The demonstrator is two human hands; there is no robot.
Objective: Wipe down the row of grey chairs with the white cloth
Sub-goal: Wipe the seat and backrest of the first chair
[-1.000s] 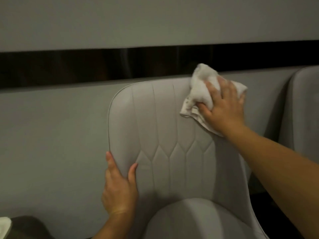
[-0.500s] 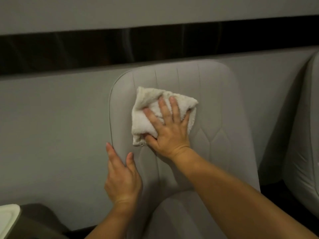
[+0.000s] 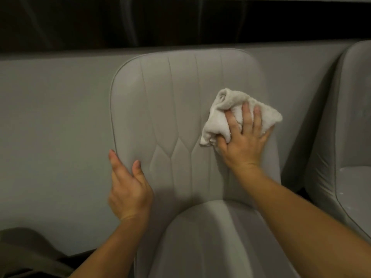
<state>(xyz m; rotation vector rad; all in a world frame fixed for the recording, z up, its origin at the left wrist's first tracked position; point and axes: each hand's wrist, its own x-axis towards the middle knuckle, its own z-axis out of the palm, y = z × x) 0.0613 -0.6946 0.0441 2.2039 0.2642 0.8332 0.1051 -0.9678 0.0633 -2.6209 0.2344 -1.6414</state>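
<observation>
fingers (image 3: 248, 115) of the right hand (image 3: 244, 141) lie long and a bit spread on top of the white cloth (image 3: 220, 121), and the thumb tucks under its lower edge, so the hand presses the cloth flat on the grey chair (image 3: 172, 109). the cloth is bunched and crumpled, and it sits on the right side of the chair back, about halfway up, close to the right edge. one corner of the cloth pokes out past the fingers toward the next chair (image 3: 345, 137), which stands just to the right of the grey chair with a dark gap between them.

the left hand (image 3: 128, 189) holds the left edge of the chair back, low down. its thumb lies on the front of the back and one finger goes up along the outer edge; the other fingers are hidden behind the edge.

the seat (image 3: 210, 237) curves out below the chair back. a grey wall (image 3: 50, 137) runs behind the chair, with a dark strip (image 3: 100, 23) above it
</observation>
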